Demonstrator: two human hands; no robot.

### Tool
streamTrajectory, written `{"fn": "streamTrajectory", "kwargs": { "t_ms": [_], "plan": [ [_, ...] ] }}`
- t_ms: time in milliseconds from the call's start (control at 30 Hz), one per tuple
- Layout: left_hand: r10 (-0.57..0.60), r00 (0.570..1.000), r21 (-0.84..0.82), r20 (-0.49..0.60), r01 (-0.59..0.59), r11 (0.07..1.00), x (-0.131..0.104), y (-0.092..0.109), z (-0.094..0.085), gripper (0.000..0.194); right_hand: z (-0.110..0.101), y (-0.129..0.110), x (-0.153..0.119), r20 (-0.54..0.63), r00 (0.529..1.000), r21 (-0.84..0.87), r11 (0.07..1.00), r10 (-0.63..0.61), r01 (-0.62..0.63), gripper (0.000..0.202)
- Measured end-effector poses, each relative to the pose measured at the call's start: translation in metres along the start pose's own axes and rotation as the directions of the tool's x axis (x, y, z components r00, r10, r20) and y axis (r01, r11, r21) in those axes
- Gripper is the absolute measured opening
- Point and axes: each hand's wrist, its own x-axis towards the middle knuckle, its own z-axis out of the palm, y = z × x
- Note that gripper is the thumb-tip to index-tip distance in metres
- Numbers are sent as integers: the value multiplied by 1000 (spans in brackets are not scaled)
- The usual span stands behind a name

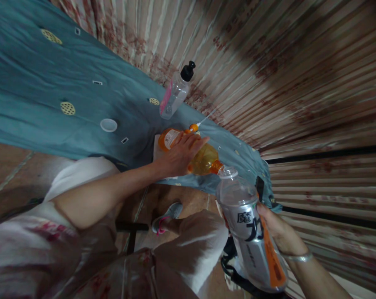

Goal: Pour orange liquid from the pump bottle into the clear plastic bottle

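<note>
Clock positions are read about the centre of the view. At the centre, the left hand is gripping the orange bottle around its middle; the bottle is lying tilted over, its neck pointing between 3 and 4 o'clock and meeting the open mouth of the clear bottle. Between 4 and 5 o'clock, the right hand is gripping this silver-labelled bottle by its side, its mouth pointing toward 11 o'clock. Just beyond the left hand, between 12 and 1 o'clock, the orange pump head is resting, its thin tube pointing toward 2 o'clock. The black-topped pump bottle is occupying the blue-green cloth between 11 and 12 o'clock; the small white dish is lying just past 9 o'clock.
</note>
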Motion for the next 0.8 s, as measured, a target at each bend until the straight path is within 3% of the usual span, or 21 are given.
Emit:
{"fn": "streamTrajectory", "kwargs": {
  "t_ms": [800],
  "plan": [
    [6, 1000, 5, -21, -5, 1000, 0, -1, 3, 89, 2, -3, 3, 25, 1000, -2, 1000, -1, 1, 66]
  ]
}}
